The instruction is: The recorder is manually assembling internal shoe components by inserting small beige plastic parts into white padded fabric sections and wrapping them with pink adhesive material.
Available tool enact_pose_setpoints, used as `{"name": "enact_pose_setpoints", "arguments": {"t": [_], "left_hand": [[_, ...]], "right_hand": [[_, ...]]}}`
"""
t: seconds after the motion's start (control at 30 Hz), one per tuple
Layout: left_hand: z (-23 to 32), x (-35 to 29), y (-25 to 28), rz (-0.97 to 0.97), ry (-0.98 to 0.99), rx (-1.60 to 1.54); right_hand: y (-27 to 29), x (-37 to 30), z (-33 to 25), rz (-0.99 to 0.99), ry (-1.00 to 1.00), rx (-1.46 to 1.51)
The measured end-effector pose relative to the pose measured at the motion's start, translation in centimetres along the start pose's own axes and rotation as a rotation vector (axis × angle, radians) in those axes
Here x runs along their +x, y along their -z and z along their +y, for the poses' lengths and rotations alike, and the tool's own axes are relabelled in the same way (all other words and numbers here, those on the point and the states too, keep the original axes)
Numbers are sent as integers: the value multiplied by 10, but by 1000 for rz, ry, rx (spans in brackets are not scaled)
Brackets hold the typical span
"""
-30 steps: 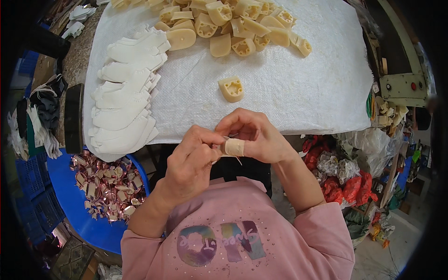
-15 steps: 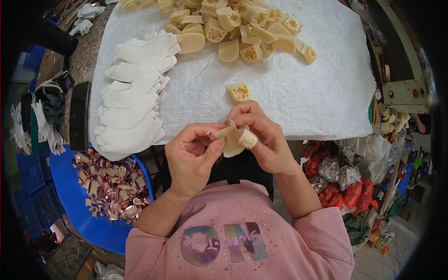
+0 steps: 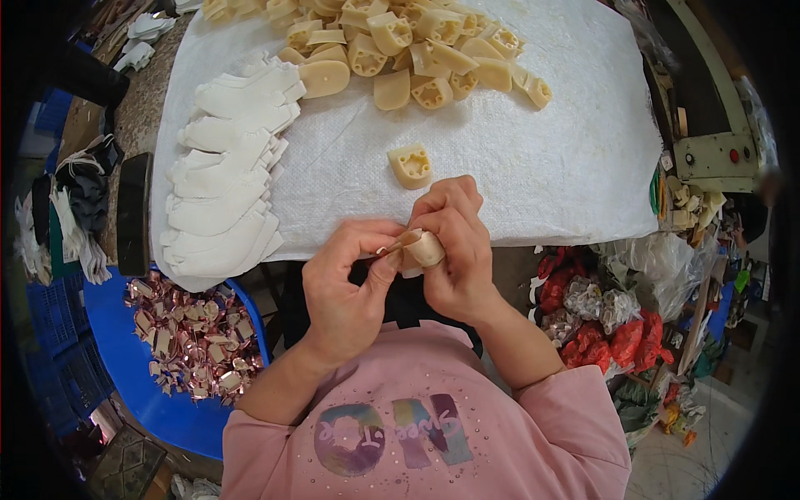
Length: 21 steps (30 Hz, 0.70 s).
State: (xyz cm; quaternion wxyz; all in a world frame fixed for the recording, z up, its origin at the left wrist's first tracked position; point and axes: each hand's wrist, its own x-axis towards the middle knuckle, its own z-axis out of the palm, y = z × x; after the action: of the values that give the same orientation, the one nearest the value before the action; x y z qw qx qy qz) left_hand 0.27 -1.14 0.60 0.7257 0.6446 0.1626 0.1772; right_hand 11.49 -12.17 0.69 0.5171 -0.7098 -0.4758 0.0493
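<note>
Both hands are closed in a pinch on one small cream piece (image 3: 412, 270), which sits between them in front of the near edge of the table, above the wearer's lap. The left hand (image 3: 343, 287) has its thumb and forefinger pressed together on the piece's left side; the right hand (image 3: 463, 267) has its fingers curled over the far side, its thumb against the piece, and a band of beige wrap (image 3: 427, 248) around that thumb. The piece looks thin and curved, smooth and matt, though the fingers hide much of its outline. Just beyond lies a loose cream block (image 3: 412, 169), rounded at one end and hollowed with small round holes, on a white woven sheet (image 3: 517, 179) with a fine, slightly creased texture. Farther off is a pile of similar cream parts (image 3: 392, 90); to the left, flat white cutouts (image 3: 221, 204) overlap in a row. A blue tub (image 3: 154, 417) holds shiny pinkish metallic bits (image 3: 204, 342). Half a second ago the piece stood open to view with a raised flap; now the fingers cover most of it, and the right hand's knuckles have turned farther over it.
</note>
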Motion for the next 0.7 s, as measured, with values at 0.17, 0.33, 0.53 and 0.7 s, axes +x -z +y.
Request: {"name": "enact_pose_setpoints", "arguments": {"t": [0.17,0.33,0.53,0.7], "left_hand": [[-1,6,6,32,-265,231],[-4,13,16,14,-671,551],[-7,8,19,-50,-521,275],[-2,5,12,-390,176,-338]], "right_hand": [[6,-7,6,-29,-113,382],[20,5,3,-251,-616,823],[19,4,15,-115,-105,447],[11,3,0,-148,33,280]]}}
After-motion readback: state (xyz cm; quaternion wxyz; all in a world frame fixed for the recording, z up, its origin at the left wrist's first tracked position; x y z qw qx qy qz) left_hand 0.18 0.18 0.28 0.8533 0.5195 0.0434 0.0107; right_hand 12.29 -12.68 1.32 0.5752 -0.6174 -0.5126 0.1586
